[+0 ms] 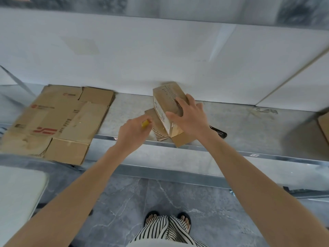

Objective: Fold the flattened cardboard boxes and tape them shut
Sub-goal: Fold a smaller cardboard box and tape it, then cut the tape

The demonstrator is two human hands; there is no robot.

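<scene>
Running across the view is a grey metal surface [249,125], and on its left end lies a stack of flat boxes [58,122], unfolded and hanging slightly over the front edge. Near the middle, against the white wall, one small box [167,102] has been raised into shape and stands tilted, its near end past the surface's lip. A corrugated flap [156,129] sticks out flat beside it on the left. The right hand [188,116] lies spread on top of the box, fingers straight, steadying it and not gripping it. The left hand [131,132] is curled round a yellow tool [145,123] just beside the flap; what kind it is I cannot tell. A black tool [218,131] lies right of the right wrist. By my reading, one box is formed and being closed, no tape on it is plain to see, and the whole stack remains to be folded.
</scene>
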